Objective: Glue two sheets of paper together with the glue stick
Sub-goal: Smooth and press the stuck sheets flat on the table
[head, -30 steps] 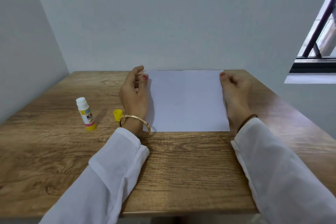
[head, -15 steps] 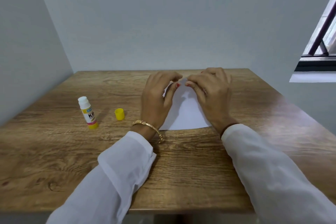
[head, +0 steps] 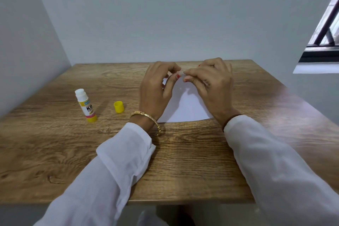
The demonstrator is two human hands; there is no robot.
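White paper (head: 185,106) lies on the wooden table (head: 183,161) in the middle; most of it is hidden under my hands. My left hand (head: 156,90) and my right hand (head: 211,84) meet at the paper's far edge, fingers curled, both pinching that edge, which looks slightly lifted. Whether this is one sheet or two I cannot tell. The uncapped glue stick (head: 85,105), white tip and yellow base, stands upright to the left. Its yellow cap (head: 118,107) sits between the stick and my left hand.
Grey walls close the table at the back and the left. A window (head: 322,29) with a dark frame is at the upper right. The table's front edge runs near my sleeves.
One second ago my hands rested at the paper's two side edges. They have come together at the middle of the far edge and now pinch it; the camera shifted slightly.
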